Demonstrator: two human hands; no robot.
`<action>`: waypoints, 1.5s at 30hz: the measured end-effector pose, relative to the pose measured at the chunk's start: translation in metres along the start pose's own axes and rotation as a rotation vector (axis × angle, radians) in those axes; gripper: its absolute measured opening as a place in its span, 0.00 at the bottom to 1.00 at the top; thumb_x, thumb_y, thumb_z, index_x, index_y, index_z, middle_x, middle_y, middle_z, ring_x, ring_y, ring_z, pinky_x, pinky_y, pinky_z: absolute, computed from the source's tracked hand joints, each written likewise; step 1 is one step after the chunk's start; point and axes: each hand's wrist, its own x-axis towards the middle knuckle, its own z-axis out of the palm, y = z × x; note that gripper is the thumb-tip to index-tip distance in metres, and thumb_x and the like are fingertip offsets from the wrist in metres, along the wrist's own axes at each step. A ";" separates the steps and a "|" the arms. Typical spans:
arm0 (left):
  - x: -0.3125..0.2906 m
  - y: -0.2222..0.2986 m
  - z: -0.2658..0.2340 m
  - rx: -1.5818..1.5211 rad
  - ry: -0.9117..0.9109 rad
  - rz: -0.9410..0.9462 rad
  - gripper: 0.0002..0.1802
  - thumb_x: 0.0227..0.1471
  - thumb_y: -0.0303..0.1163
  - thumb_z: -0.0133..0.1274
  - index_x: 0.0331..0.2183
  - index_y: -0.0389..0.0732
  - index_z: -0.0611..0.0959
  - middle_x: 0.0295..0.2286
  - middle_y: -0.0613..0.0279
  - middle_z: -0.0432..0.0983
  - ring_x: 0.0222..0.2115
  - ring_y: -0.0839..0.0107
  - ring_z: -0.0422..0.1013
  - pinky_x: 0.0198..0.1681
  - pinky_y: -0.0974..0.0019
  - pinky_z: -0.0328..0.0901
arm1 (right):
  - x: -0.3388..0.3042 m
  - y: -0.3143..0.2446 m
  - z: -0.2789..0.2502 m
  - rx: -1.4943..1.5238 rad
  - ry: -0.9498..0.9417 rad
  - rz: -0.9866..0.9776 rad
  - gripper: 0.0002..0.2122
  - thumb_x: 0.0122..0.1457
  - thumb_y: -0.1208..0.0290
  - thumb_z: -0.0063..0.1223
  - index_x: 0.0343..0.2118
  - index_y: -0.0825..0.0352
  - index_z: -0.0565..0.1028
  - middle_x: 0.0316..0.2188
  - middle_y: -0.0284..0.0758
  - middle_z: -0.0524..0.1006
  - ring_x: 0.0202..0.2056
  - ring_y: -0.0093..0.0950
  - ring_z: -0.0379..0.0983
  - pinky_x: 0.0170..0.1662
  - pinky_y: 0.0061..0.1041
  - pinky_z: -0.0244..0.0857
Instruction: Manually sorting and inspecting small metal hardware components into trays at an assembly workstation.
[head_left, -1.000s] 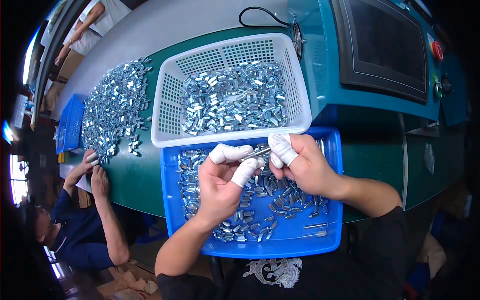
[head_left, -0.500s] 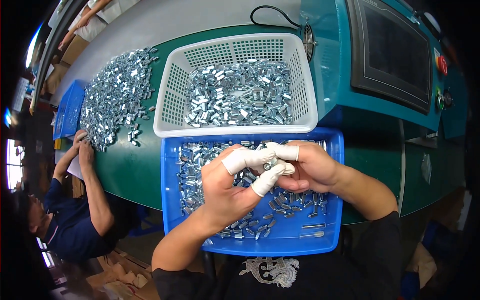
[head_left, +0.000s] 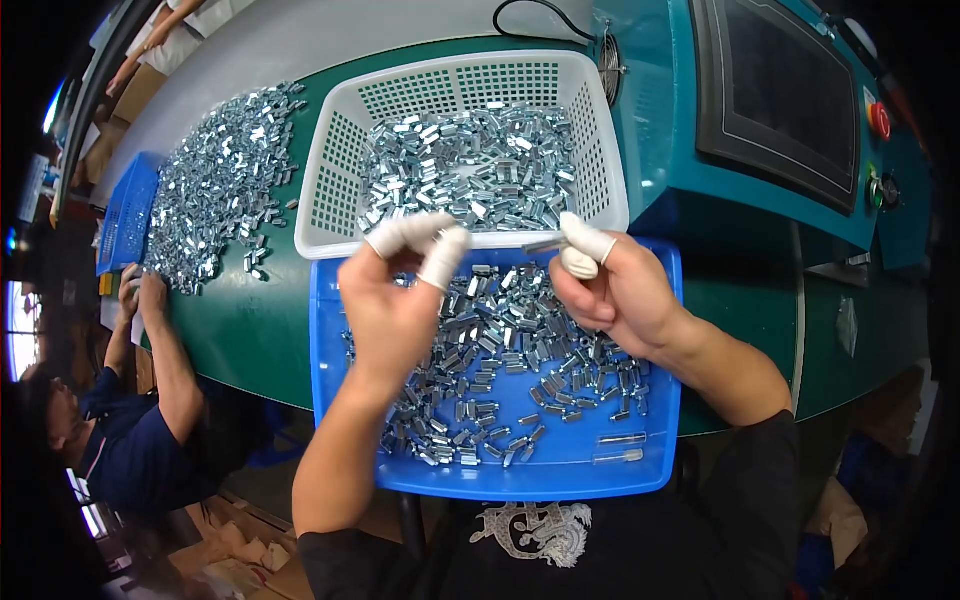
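Observation:
My left hand (head_left: pixel 385 310) is over the front rim of a white perforated basket (head_left: pixel 330 190), its white-cotted thumb and finger pinched together. Motion blur hides what is between these fingertips. To its right, my right hand (head_left: pixel 635 295), also in white finger cots, pinches a slim grey metal rod (head_left: pixel 543 245) that points left. Both hands are above the back part of a blue tray (head_left: pixel 515 402), which holds many loose hexagonal metal fittings (head_left: pixel 470 410). More shiny metal fittings (head_left: pixel 480 170) lie heaped in the white basket.
Two clear tubes (head_left: pixel 620 448) lie in the tray's near right corner. A teal machine with a dark screen (head_left: pixel 790 95) and a red button (head_left: pixel 878 121) stands at right. On the left, a person's hands (head_left: pixel 140 292) are beside a large heap of fittings (head_left: pixel 215 185) and a blue bin (head_left: pixel 127 215).
My hands, together over the tray before, have come apart. The left moved up and left to the basket's rim; the right moved slightly up, and a rod now shows in it.

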 end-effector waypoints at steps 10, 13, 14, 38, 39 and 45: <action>-0.014 0.001 0.013 0.430 -0.365 0.353 0.09 0.38 0.24 0.60 0.28 0.40 0.80 0.25 0.62 0.74 0.22 0.69 0.69 0.22 0.67 0.64 | -0.004 -0.002 0.004 -0.108 0.074 -0.131 0.24 0.64 0.56 0.33 0.13 0.65 0.64 0.09 0.27 0.62 0.09 0.13 0.49 0.13 0.15 0.42; -0.026 0.008 0.024 0.526 -0.560 0.342 0.09 0.37 0.28 0.59 0.27 0.39 0.80 0.25 0.62 0.71 0.29 0.64 0.69 0.29 0.61 0.66 | -0.004 0.000 0.004 -0.127 0.083 -0.139 0.23 0.64 0.56 0.33 0.14 0.64 0.65 0.10 0.28 0.62 0.10 0.13 0.49 0.13 0.15 0.42; -0.029 0.006 0.025 0.636 -0.641 0.354 0.09 0.37 0.27 0.59 0.27 0.39 0.80 0.26 0.61 0.70 0.30 0.62 0.68 0.30 0.61 0.66 | -0.003 0.001 0.003 -0.126 0.084 -0.140 0.23 0.64 0.56 0.33 0.14 0.64 0.65 0.10 0.28 0.62 0.10 0.13 0.49 0.13 0.15 0.42; -0.026 0.016 0.011 -0.192 -0.307 -0.082 0.10 0.44 0.17 0.56 0.34 0.32 0.78 0.32 0.59 0.74 0.32 0.75 0.72 0.37 0.73 0.67 | -0.008 0.010 0.010 -0.502 0.012 -0.361 0.18 0.64 0.63 0.36 0.18 0.65 0.67 0.13 0.26 0.67 0.14 0.12 0.55 0.18 0.14 0.50; -0.026 0.018 0.010 -0.326 -0.356 -0.162 0.10 0.45 0.15 0.55 0.34 0.31 0.78 0.33 0.59 0.74 0.34 0.75 0.71 0.40 0.73 0.67 | -0.009 0.008 0.011 -0.494 -0.041 -0.283 0.19 0.64 0.63 0.36 0.17 0.65 0.67 0.13 0.26 0.67 0.14 0.12 0.55 0.18 0.14 0.49; -0.021 0.019 0.018 0.178 -0.216 0.419 0.13 0.37 0.16 0.60 0.31 0.34 0.79 0.24 0.57 0.74 0.26 0.66 0.72 0.28 0.70 0.66 | -0.005 0.004 0.007 -0.433 -0.037 -0.079 0.22 0.64 0.58 0.33 0.15 0.64 0.68 0.11 0.28 0.67 0.11 0.13 0.53 0.16 0.16 0.49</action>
